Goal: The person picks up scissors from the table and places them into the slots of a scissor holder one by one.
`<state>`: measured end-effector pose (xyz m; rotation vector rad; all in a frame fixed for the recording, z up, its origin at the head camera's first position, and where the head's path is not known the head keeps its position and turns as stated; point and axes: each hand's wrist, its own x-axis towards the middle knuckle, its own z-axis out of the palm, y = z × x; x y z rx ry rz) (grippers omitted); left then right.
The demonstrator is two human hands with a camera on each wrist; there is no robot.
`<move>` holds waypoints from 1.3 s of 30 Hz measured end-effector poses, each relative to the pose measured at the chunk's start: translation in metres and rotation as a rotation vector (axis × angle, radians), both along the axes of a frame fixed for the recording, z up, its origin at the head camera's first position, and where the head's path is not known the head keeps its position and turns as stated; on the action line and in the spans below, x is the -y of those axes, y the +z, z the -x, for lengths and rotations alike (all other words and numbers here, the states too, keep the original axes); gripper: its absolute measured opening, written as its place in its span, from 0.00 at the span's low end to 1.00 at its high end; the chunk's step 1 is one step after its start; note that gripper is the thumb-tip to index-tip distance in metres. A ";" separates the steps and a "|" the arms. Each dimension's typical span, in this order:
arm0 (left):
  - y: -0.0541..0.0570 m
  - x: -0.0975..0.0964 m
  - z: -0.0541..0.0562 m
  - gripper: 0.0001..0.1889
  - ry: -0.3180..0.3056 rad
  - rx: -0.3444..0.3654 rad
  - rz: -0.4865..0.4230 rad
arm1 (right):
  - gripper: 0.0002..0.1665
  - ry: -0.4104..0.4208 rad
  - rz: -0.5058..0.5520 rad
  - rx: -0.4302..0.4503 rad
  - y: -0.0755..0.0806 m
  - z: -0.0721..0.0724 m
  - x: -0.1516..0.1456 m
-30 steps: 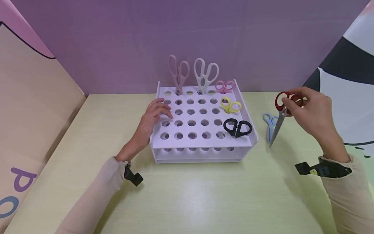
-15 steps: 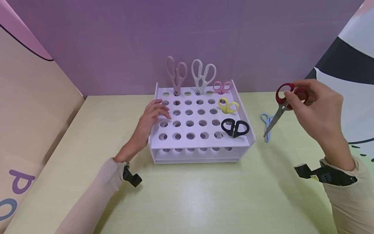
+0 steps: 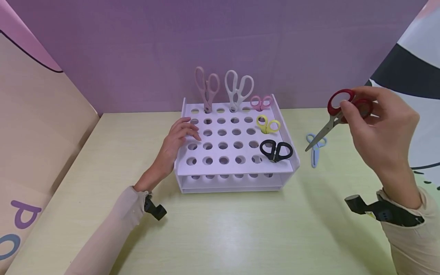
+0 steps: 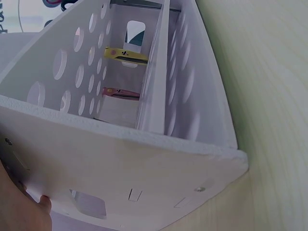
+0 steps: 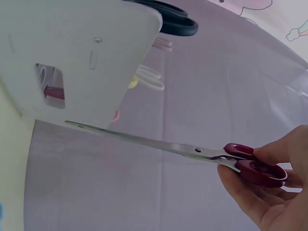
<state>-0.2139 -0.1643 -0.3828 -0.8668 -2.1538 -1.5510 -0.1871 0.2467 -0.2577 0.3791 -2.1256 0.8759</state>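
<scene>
Above the table, right of the rack, my right hand (image 3: pixel 386 126) pinches red-handled scissors (image 3: pixel 335 114) by the handles. Their blades slant down and left, nearly closed, as the right wrist view shows. My left hand (image 3: pixel 175 143) rests on the left side of the white holed rack (image 3: pixel 233 168), fingers lying over its top edge. Light blue scissors (image 3: pixel 314 152) lie on the table under the held pair. In the rack's right column stand black scissors (image 3: pixel 276 151), yellow scissors (image 3: pixel 268 125) and small pink scissors (image 3: pixel 261 102).
White scissors (image 3: pixel 238 89) and larger dusty-pink scissors (image 3: pixel 207 88) stand upright in the rack's back row. A purple wall panel (image 3: pixel 154 57) rises behind the pale table (image 3: pixel 220 236), with printed panels at both sides.
My right hand has lifted the red-handled scissors up and to the right, and the blades tilt more toward the left. The left hand stays on the rack.
</scene>
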 end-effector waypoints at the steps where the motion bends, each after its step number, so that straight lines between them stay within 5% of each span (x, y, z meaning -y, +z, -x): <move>1: 0.000 0.000 0.000 0.20 0.001 -0.001 0.000 | 0.19 -0.004 -0.002 -0.010 0.001 -0.001 0.001; 17: 0.000 0.000 0.000 0.20 -0.007 0.009 -0.008 | 0.19 0.002 -0.028 -0.122 0.015 -0.011 0.016; 39: -0.001 0.000 0.000 0.20 -0.011 0.010 -0.020 | 0.15 0.004 0.177 -0.394 0.023 -0.019 0.064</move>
